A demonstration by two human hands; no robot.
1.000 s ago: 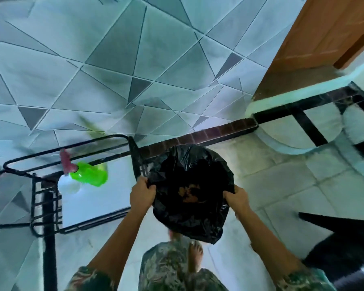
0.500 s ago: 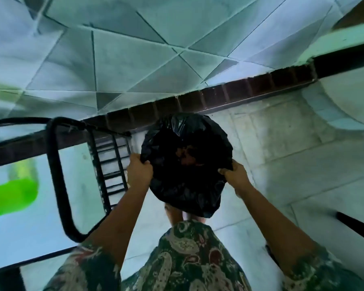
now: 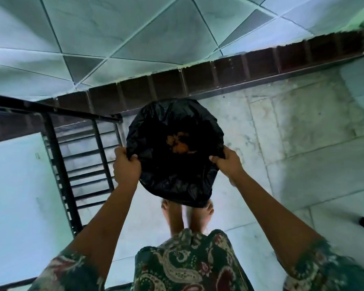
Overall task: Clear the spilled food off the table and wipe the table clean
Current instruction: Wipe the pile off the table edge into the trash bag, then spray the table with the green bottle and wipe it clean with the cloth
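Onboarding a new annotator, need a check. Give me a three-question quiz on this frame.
1. True or false: only the left hand has a grip on the crinkled black plastic bag; the right hand hangs free.
2. Multiple choice: what colour is the food debris seen through the bag's open mouth? A) orange-brown B) bright green C) white
3. Fill in: the bag hangs directly over the person's bare ____.

Key
1. False: both hands pinch the bag's rim, one on each side.
2. A
3. feet
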